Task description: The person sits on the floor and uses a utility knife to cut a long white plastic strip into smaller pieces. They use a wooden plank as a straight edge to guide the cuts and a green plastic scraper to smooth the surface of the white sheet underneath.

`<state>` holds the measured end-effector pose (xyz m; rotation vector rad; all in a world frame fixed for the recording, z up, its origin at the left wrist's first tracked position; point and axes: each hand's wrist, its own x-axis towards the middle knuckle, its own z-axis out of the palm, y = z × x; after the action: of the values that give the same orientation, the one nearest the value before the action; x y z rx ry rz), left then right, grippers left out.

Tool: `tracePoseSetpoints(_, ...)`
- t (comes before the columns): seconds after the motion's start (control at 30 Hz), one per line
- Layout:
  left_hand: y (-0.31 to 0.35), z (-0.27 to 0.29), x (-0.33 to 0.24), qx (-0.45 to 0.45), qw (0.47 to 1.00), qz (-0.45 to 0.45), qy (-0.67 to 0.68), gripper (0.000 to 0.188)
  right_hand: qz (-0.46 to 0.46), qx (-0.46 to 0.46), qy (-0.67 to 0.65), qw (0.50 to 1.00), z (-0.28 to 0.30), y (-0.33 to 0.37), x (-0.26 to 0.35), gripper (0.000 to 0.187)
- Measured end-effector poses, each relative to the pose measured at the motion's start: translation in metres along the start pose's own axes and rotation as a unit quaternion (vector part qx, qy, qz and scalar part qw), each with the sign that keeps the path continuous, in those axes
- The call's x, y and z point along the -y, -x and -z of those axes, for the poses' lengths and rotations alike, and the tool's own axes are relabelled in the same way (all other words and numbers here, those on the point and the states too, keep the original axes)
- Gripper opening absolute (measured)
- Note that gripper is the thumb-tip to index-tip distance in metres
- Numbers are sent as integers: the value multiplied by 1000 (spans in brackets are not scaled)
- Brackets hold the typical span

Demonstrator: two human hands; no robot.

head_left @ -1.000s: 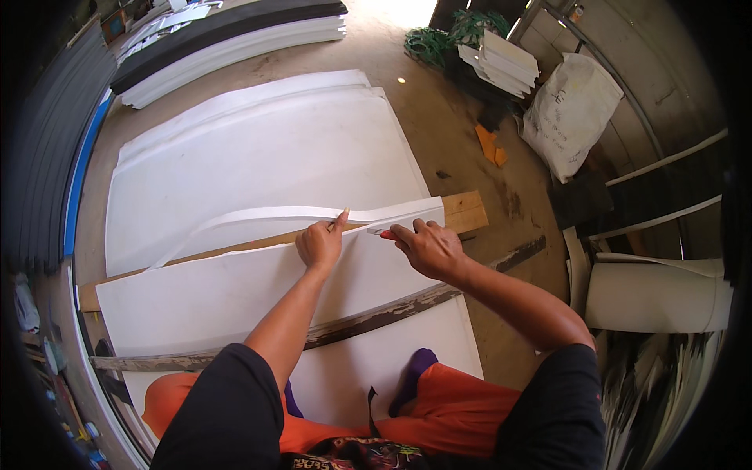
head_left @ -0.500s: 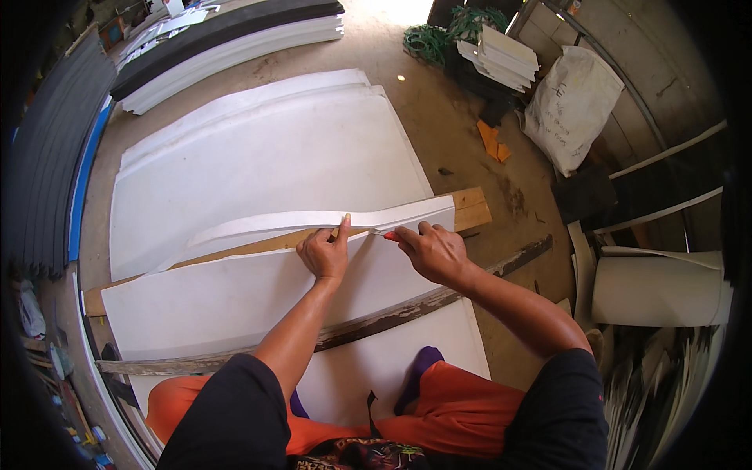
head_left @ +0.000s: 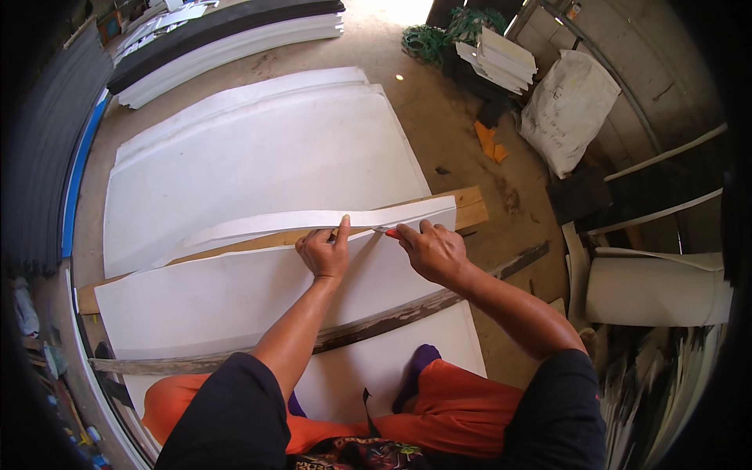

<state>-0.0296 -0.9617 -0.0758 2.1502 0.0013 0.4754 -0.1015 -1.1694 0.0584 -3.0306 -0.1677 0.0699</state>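
Note:
A large white sheet (head_left: 219, 294) lies across a wooden plank (head_left: 470, 207) in front of me. A narrow white strip (head_left: 313, 222) has come partly away along the sheet's far edge. My left hand (head_left: 323, 252) presses flat on the sheet at the cut line, index finger stretched up against the strip. My right hand (head_left: 429, 249) is closed around a red-handled knife (head_left: 389, 233), whose tip touches the sheet just right of my left fingers.
More white sheets (head_left: 251, 157) cover the floor beyond. A dark wooden batten (head_left: 376, 325) crosses near my knees. Stacked white and black panels (head_left: 227, 35) lie at the back, a white sack (head_left: 568, 110) and rolled sheet (head_left: 654, 290) at the right.
Both hands have slid a little to the left along the cut line, and the loose strip has grown slightly longer behind the knife.

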Motion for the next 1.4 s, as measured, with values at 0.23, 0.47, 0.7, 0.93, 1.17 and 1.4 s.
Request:
tracePoseSetpoints(0.23,-1,-1,-2,-12,1000,-8,4,40,-27,23,8,999,10,7,-9,21)
tracePoseSetpoints(0.47,-1,-1,-2,4,1000,8,-19,43,-18,-15,42,999,-1,6,-22,26)
tracePoseSetpoints(0.7,-2,-2,-4,-7,999,1,-32,48,-19,-46,44,998,6,13,-34,24)
tracePoseSetpoints(0.93,-7,-8,-3,-23,999,27,-37,58,-19,-18,32,999,19,15,-24,20)
tracePoseSetpoints(1.17,-7,-12,-5,-36,998,25,-44,61,-3,-29,28,999,3,12,-8,22)
tracePoseSetpoints(1.4,-7,-11,-4,-29,998,23,-45,61,-37,-14,59,998,-13,4,-16,24)
